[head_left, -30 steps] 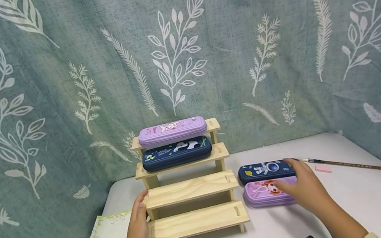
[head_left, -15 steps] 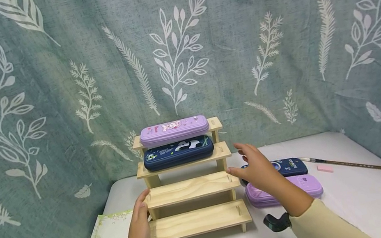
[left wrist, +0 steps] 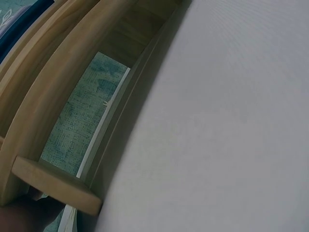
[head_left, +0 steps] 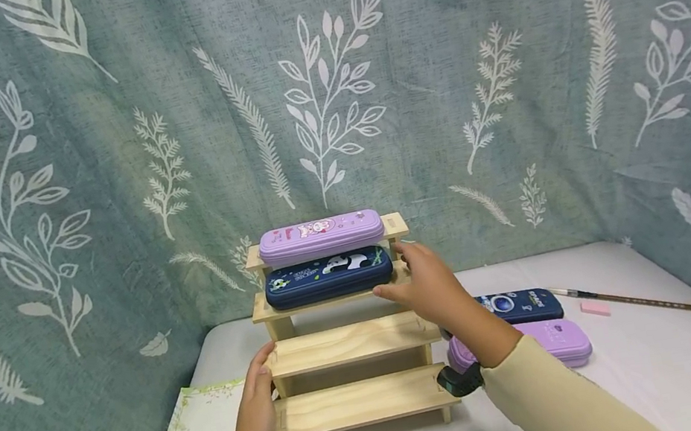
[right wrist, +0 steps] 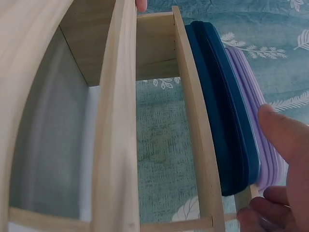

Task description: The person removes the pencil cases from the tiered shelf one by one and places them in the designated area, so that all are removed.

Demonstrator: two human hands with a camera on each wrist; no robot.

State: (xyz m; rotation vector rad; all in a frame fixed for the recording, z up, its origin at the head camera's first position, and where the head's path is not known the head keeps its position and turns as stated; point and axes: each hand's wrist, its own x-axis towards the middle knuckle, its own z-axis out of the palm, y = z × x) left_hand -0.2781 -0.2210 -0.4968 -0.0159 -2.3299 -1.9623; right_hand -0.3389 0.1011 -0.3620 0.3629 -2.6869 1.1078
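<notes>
A stepped wooden display rack (head_left: pixel 352 342) stands on the white table. My left hand (head_left: pixel 255 403) grips its left side, with fingertips on the end of the second-lowest shelf. On the top shelf lies a purple pencil case (head_left: pixel 321 234); below it is a dark blue panda pencil case (head_left: pixel 303 290). My right hand (head_left: pixel 428 289) reaches round the panda case's right end, thumb in front and fingers behind. In the right wrist view, the thumb (right wrist: pixel 280 128) stands off from the cases, and the curled fingers (right wrist: pixel 268 208) are by the shelf's end.
Right of the rack lie a dark blue astronaut pencil case (head_left: pixel 529 305) and another purple pencil case (head_left: pixel 558 341), both partly behind my right arm. Beyond them are a pink eraser (head_left: pixel 596 309) and a brush (head_left: pixel 651 303). A pale sheet (head_left: pixel 196 427) lies at the left.
My right hand has moved left and up from the two cases on the table to the panda case on the rack. The left hand has kept its hold on the rack.
</notes>
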